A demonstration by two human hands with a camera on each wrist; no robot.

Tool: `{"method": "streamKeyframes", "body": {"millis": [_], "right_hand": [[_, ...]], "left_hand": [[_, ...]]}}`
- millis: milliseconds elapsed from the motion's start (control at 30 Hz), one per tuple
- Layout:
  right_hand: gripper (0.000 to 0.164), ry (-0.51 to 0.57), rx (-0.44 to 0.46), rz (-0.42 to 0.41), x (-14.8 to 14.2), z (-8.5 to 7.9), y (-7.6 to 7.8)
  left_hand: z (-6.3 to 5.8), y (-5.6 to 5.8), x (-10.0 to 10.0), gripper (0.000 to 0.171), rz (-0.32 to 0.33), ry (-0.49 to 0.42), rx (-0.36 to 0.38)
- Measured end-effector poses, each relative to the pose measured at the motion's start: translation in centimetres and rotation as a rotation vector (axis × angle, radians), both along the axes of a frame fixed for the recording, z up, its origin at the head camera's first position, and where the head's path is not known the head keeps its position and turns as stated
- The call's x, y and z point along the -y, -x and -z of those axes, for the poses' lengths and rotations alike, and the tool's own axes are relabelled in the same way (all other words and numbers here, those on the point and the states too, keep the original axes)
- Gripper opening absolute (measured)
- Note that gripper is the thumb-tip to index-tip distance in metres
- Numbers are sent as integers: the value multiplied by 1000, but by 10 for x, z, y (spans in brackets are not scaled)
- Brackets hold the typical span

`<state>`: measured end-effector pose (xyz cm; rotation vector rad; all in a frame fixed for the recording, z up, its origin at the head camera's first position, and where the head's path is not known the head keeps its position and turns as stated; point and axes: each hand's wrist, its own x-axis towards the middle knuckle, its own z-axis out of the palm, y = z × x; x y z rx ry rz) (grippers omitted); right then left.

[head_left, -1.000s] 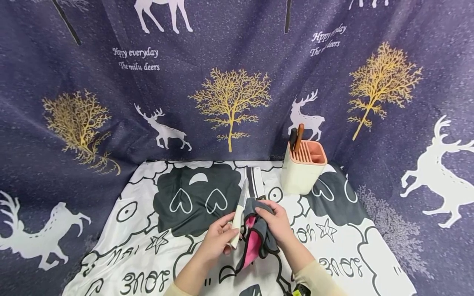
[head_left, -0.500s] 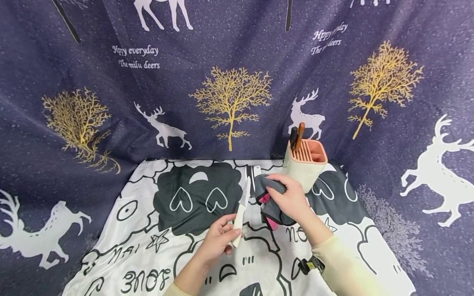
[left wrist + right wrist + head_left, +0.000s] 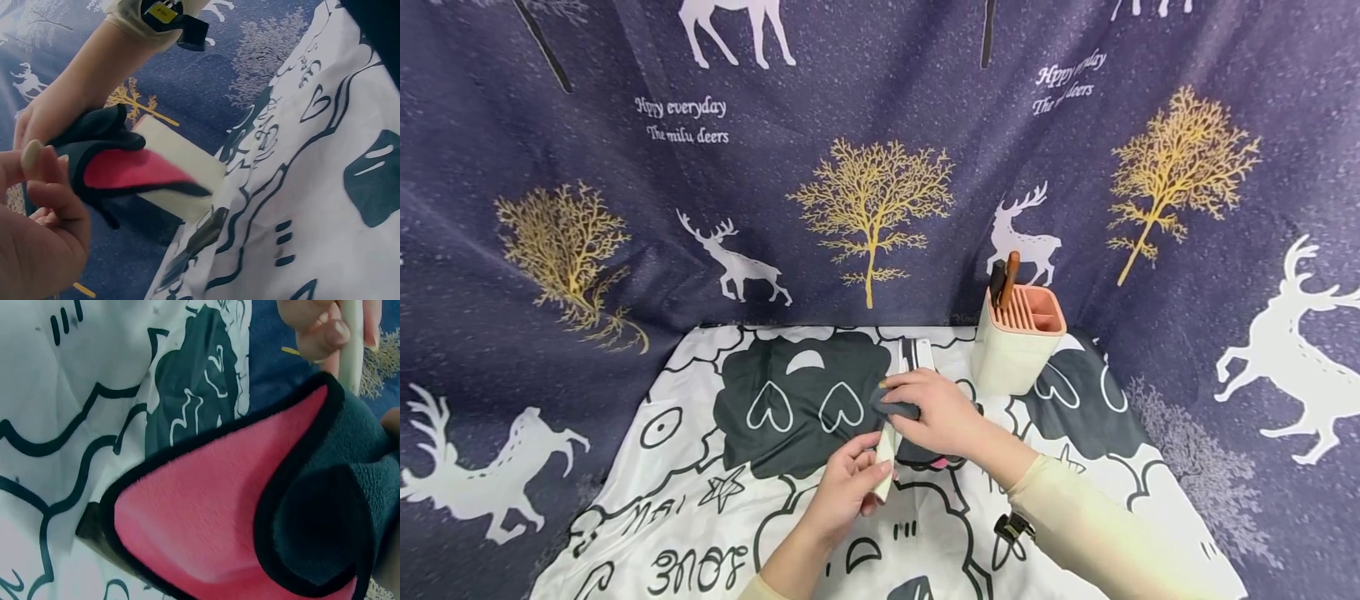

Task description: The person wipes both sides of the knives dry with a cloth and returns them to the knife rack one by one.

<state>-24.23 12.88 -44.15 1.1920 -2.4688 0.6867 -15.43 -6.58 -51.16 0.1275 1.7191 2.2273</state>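
Note:
My left hand point(image 3: 847, 479) grips the white handle point(image 3: 885, 468) of a knife, which points away from me. With my right hand point(image 3: 938, 414) I hold a dark grey cloth point(image 3: 897, 403) over the knife's blade, and the blade is hidden beneath it. In the right wrist view the cloth's pink side point(image 3: 200, 506) and black edging hang down below the hand. The left wrist view shows the cloth point(image 3: 134, 169) close beyond the left fingers. Part of the right hand's grip is covered by the cloth.
A cream knife block point(image 3: 1011, 362) with an orange slotted top stands at the back right, holding a black-handled and a brown-handled knife point(image 3: 1011, 271). Behind my right hand a wide blade point(image 3: 917, 354) lies on the patterned tablecloth point(image 3: 700, 500). A dark blue curtain point(image 3: 880, 83) hangs behind.
My right hand lifted the cloth away from the knife to the right, baring the blade, then came back left and laid it over the blade. My left hand has stayed on the handle.

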Motion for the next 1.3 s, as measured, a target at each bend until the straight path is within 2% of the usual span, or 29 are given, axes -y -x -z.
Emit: {"method": "streamKeyframes", "body": {"millis": [200,467,633,867,1100,1300], "right_hand": [[18,28,16,-40,4,4,2],[17,33,3,-32,-3,1,12],[18,-6,16,5,-6,-2,27],[21,-14,110,44,-10,-1,55],[26,85,169,102,-14,9,67],[23,255,107,191,-22,21,76]], "left_hand": [[4,-5,-3,52,-67,-76,-10],[5,-4,-3,55,-24,-108,-29],[3,-4,-3,55,-20,-116,-43],[2,-4,-2,56,-32,-135,-48],[7,-6,-1,57,-42,-151,-56],[9,-5,-2,59,-40,-120,-35]]}}
